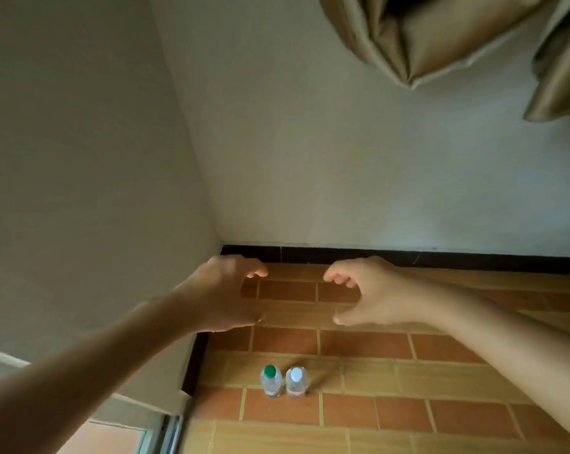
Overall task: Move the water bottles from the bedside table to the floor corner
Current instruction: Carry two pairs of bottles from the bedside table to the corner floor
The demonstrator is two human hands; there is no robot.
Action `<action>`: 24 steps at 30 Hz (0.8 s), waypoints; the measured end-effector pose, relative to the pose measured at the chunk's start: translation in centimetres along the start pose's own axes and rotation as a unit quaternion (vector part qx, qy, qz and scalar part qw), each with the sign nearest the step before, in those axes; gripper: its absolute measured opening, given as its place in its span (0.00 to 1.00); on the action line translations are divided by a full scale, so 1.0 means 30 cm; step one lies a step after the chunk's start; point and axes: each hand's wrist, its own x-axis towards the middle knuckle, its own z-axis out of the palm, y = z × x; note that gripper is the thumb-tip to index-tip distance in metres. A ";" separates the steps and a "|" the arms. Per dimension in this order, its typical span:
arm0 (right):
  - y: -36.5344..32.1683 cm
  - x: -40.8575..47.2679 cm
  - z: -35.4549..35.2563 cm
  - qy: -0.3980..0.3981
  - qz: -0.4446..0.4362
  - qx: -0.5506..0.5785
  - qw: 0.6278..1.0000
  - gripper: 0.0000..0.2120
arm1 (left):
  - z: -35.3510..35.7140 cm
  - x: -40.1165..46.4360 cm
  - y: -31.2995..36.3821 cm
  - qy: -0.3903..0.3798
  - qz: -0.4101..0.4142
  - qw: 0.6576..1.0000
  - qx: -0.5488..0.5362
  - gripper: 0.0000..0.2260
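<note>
at the far left a pale wall (80,158) runs back to meet a second wall in a corner, with a dark skirting strip (408,257) along its foot. the left hand (224,296) reaches forward from the lower left, held in the air in front of the corner, its fingers loosely curved and its thumb apart from them, released and holding nothing. below and a little to the right of it, two small clear water bottles stand upright on the tiled floor (391,404), near the left wall's skirting. the green-capped bottle (271,381) is on the left and the white-capped bottle (296,382) just beside it on the right, side by side and so close that i cannot tell whether they touch. both bottles are well apart from the hands. the right hand (372,293) reaches in from the right, level with the left hand, its fingers curved and thumb spread, likewise released with nothing in it. at the upper right, folds of a tan curtain (441,37) hang against the far wall.
</note>
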 end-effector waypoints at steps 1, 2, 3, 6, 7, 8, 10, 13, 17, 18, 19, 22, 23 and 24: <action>-0.056 -0.069 -0.107 0.008 -0.002 -0.001 1.000 0.32 | -0.121 -0.030 0.058 0.003 0.009 1.000 0.004 0.29; -0.108 -0.139 -0.211 0.012 -0.001 -0.005 1.000 0.32 | -0.238 -0.061 0.115 0.007 0.020 1.000 0.009 0.28; -0.157 -0.208 -0.311 0.017 0.001 -0.012 1.000 0.32 | -0.352 -0.091 0.174 0.011 0.029 0.999 0.013 0.27; -0.291 -0.417 -0.594 0.025 0.008 -0.028 0.999 0.34 | -0.683 -0.184 0.345 0.026 0.068 0.997 0.024 0.27; -0.332 -0.484 -0.683 0.030 0.011 -0.033 0.999 0.36 | -0.786 -0.214 0.402 0.032 0.079 0.996 0.028 0.27; -0.370 -0.551 -0.769 0.036 0.015 -0.037 0.999 0.37 | -0.885 -0.246 0.458 0.038 0.091 0.995 0.032 0.28; -0.440 -0.676 -0.928 0.058 0.016 -0.042 0.997 0.38 | -1.066 -0.307 0.567 0.041 0.114 0.992 0.038 0.28; -0.526 -0.852 -1.128 0.089 0.015 -0.033 0.995 0.39 | -1.284 -0.387 0.710 0.039 0.146 0.987 0.053 0.29; -0.588 -1.055 -1.316 0.128 0.011 -0.028 0.991 0.38 | -1.484 -0.470 0.872 0.062 0.184 0.980 0.052 0.28; -0.598 -1.102 -1.350 0.138 0.009 -0.017 0.990 0.38 | -1.522 -0.488 0.914 0.068 0.196 0.977 0.051 0.28; -0.609 -1.148 -1.379 0.148 0.006 -0.011 0.989 0.38 | -1.553 -0.506 0.952 0.070 0.208 0.974 0.050 0.28; -0.630 -1.273 -1.442 0.176 0.001 -0.032 0.984 0.36 | -1.615 -0.551 1.059 0.067 0.235 0.968 0.051 0.29; -0.632 -1.309 -1.452 0.182 0.001 -0.036 0.983 0.35 | -1.623 -0.562 1.091 0.069 0.244 0.966 0.051 0.29; -0.631 -1.344 -1.456 0.188 0.003 -0.036 0.982 0.34 | -1.627 -0.572 1.121 0.070 0.251 0.964 0.051 0.29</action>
